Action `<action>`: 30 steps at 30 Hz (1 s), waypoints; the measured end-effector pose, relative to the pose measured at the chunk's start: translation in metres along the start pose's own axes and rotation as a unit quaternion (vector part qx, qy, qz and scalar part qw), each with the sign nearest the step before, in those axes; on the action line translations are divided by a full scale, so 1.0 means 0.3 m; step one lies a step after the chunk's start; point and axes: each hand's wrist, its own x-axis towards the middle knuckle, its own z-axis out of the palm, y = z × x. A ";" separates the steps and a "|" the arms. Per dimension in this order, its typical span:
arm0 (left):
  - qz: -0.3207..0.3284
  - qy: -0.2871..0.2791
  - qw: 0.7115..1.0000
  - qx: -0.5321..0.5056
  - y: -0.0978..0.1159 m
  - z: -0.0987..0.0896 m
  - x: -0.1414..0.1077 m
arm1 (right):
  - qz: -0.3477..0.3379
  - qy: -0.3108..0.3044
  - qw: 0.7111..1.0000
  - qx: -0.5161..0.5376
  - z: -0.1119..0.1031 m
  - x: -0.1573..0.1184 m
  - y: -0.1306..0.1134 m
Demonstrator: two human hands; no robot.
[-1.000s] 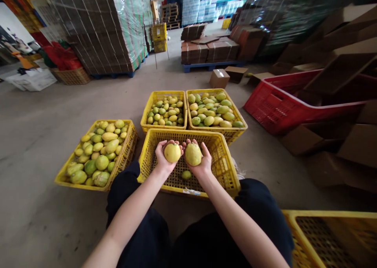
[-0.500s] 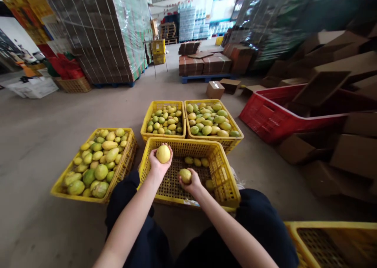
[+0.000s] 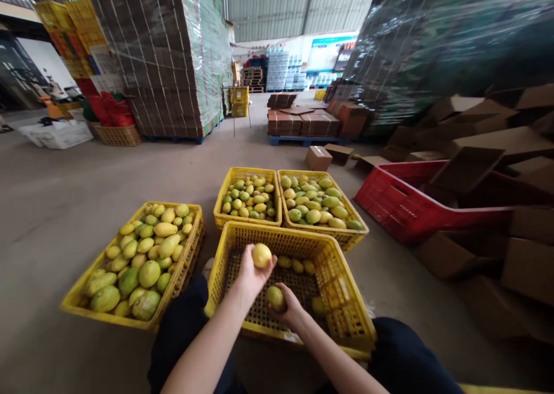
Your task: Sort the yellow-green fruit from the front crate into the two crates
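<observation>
My left hand [image 3: 251,278] cups a round yellow papaya [image 3: 261,255] from below, over the near yellow crate [image 3: 344,293]. Lower and to the right, my right hand [image 3: 294,312] has its fingers around a greener papaya [image 3: 276,299], inside the crate's opening. On the crate's slotted floor, a short row of small papayas [image 3: 297,265] lies along the far side. One more papaya [image 3: 318,306] rests by the right wall, partly in shadow.
A full crate of papayas [image 3: 149,273] stands at my left. Two more filled crates [image 3: 249,198] [image 3: 318,201] adjoin the near crate's far side. To the right are a red bin [image 3: 398,203] and loose cardboard boxes [image 3: 526,270]. Wrapped pallet stacks [image 3: 160,65] rise behind.
The view has tilted up, so the crates appear lower. My left hand has moved right and down with its papaya, closer to the right hand. Both papayas are still held.
</observation>
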 end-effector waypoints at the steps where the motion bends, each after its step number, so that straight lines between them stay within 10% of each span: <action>1: -0.048 0.003 0.997 0.066 -0.046 -0.020 0.010 | -0.008 0.007 1.000 0.007 -0.003 0.000 -0.022; 9: -0.149 0.011 0.927 0.344 -0.274 -0.156 0.016 | -0.082 0.076 0.988 0.104 -0.083 -0.067 -0.274; 18: 0.089 0.014 0.941 0.327 0.073 0.260 0.198 | -0.079 0.056 0.983 0.156 -0.216 -0.233 -0.355; 23: 0.109 0.031 0.912 0.394 0.110 0.194 0.184 | -0.090 0.045 0.980 0.172 -0.273 -0.261 -0.390; 25: 0.069 0.006 0.865 0.498 0.095 0.088 0.151 | -0.093 0.045 0.979 0.173 -0.297 -0.258 -0.392; 30: 0.019 -0.032 0.632 0.774 0.066 -0.107 0.071 | -0.052 0.066 0.985 0.151 -0.357 -0.234 -0.339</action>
